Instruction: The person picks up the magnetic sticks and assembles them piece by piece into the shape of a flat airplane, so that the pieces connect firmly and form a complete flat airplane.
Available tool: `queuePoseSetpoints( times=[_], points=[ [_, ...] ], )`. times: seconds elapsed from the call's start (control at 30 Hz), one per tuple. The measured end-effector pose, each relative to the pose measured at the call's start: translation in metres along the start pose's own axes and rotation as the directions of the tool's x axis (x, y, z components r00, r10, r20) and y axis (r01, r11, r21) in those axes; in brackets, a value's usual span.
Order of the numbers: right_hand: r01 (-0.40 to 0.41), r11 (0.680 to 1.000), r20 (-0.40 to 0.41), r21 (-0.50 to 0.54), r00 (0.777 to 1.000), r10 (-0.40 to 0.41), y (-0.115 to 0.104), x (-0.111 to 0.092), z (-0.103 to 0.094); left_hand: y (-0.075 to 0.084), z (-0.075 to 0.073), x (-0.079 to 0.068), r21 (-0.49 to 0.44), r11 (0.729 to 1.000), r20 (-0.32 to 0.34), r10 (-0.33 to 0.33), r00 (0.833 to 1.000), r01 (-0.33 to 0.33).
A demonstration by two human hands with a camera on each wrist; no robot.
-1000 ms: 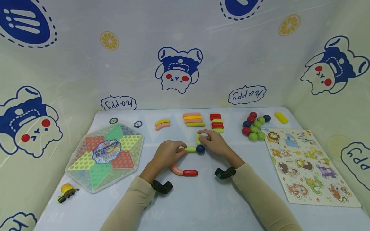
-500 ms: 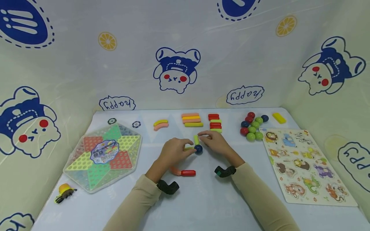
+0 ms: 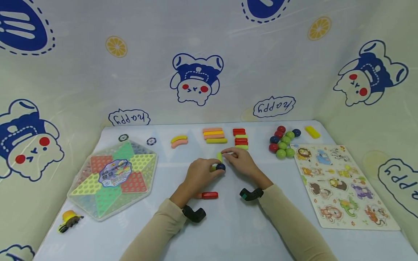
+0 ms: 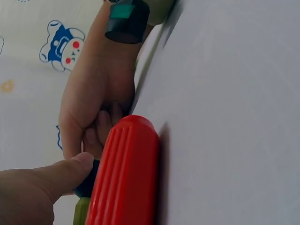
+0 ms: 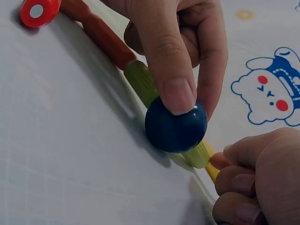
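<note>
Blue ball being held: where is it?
In the head view, the blue ball is below centre, pinched by the left hand, with a green stick above and the right hand on its right.

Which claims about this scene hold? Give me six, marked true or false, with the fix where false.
1. The left hand pinches a blue ball. True.
2. The hexagonal box lies to the left of that hand. True.
3. The animal board lies to the right of the right hand. True.
4. The hexagonal box and the animal board touch. False: they are well apart, with both hands between them.
5. Among the balls, red outnumbers green. False: there are five green balls and three red balls.
6. The right hand rests on the animal board. False: it is at a green rod, off the board.
</note>
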State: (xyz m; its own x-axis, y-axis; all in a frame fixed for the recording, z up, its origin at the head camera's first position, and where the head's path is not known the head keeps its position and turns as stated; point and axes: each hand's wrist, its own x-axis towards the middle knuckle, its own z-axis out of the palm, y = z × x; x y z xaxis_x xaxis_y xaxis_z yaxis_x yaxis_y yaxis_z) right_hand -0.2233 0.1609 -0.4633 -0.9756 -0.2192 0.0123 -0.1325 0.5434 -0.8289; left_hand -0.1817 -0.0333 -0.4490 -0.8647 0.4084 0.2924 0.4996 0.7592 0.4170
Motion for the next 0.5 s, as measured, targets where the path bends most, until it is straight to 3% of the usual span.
queuePoseSetpoints(
  times=[0.23,0.5],
  points=[
    [-0.01,1.0,-0.022,-0.009,1.0,0.01,0.0025,-0.001,-0.0003,-0.0024,0.0032,-0.0017,-0.046,0.999,-0.018,0.021,1.0,-0.021],
    [0.006,1.0,-0.046,-0.01,0.999,-0.007,0.0034,-0.0028,0.0001,-0.0011,0.001,-0.0041,-0.059,0.998,-0.022,-0.003,1.0,0.002]
  ],
)
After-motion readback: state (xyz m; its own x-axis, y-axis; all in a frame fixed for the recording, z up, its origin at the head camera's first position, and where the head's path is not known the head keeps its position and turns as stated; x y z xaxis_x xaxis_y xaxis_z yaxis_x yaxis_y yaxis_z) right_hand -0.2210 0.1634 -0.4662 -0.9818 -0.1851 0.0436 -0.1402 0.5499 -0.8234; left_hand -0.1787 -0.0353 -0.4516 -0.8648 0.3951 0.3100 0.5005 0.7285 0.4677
